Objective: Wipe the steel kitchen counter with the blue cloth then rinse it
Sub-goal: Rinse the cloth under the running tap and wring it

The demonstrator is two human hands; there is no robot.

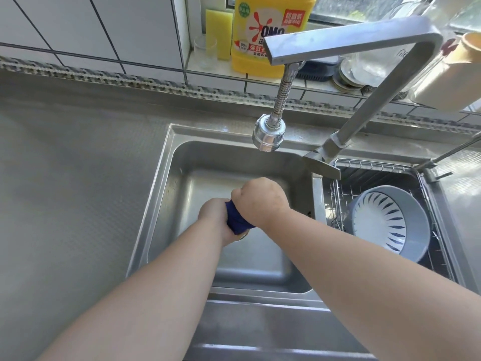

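Both my hands are over the left sink basin (pixel 166 194), gripping the dark blue cloth (pixel 237 220), which is bunched into a tight twisted roll between them. My left hand (pixel 214 213) holds its left end and my right hand (pixel 260 199) closes over its right end. Only a short strip of cloth shows between the fists. The steel counter (pixel 73 194) stretches to the left of the sink. The tap's spray head (pixel 268 135) hangs above the basin's back edge; no water stream is visible.
A wire rack in the right basin holds a grey-and-white bowl (pixel 385 222). On the window ledge stand a yellow detergent bottle (pixel 263 35), a yellow sponge (pixel 219 29), a glass (pixel 205 52) and stacked dishes (pixel 356 74). The tap arm (pixel 369 45) crosses overhead.
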